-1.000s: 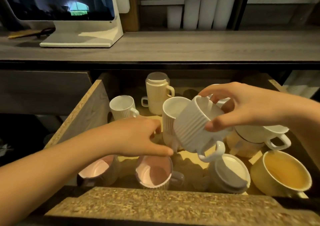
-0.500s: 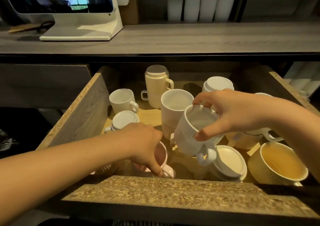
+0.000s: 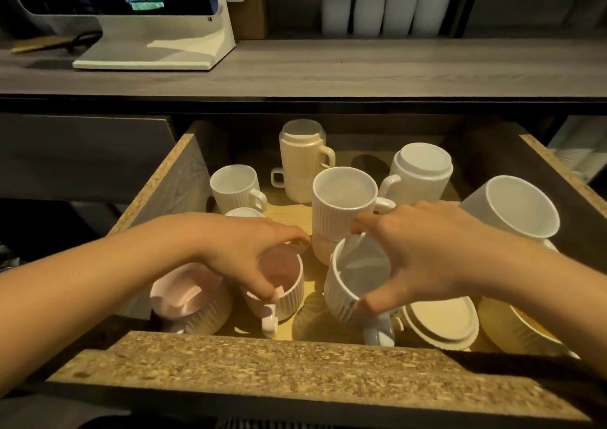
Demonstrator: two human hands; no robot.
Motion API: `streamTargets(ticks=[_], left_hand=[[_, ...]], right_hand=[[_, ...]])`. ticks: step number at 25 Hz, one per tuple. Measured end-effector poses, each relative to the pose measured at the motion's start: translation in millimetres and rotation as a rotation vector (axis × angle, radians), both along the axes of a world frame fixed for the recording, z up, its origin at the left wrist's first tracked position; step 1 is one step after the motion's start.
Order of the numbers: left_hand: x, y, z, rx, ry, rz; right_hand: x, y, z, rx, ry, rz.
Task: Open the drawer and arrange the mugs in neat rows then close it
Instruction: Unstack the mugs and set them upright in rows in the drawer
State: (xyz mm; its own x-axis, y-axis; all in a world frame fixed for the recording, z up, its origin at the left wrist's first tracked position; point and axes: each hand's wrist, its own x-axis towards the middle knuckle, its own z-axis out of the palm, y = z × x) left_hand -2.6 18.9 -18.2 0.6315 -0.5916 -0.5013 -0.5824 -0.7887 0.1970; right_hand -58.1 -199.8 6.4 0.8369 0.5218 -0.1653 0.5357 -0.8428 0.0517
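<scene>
The wooden drawer stands pulled open and holds several mugs. My left hand grips the rim of a pink ribbed mug standing upright near the front. My right hand holds a white ribbed mug by its rim, upright, just right of the pink one, handle toward me. A second pink mug sits at the front left. A tall white ribbed mug stands stacked on another behind my hands.
Further back are a small white mug, a cream stacked pair and an upturned white mug. A large white mug leans at right; an upturned mug and a yellow cup lie front right. A monitor stands on the counter.
My right hand has lowered the white ribbed mug from tilted in the air to upright near the drawer front. My left hand has closed on the pink mug's rim and shifted it.
</scene>
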Motion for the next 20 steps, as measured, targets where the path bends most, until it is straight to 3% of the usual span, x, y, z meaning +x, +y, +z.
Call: streamTargets(ticks=[5, 9, 17, 20], left_hand=[[-7, 4, -9, 0.089, -0.244, 0.007], [-11, 2, -13, 0.024, -0.365, -0.042], [-12, -2, -26, -0.013, -0.136, 0.058], [-13, -2, -28, -0.015, -0.127, 0.059]], right_hand=[[-1, 8, -7, 0.051, 0.081, -0.016], [-1, 12, -12, 0.050, 0.100, -0.023], [2, 13, -22, -0.003, 0.091, 0.018], [3, 12, -25, 0.008, 0.097, 0.013]])
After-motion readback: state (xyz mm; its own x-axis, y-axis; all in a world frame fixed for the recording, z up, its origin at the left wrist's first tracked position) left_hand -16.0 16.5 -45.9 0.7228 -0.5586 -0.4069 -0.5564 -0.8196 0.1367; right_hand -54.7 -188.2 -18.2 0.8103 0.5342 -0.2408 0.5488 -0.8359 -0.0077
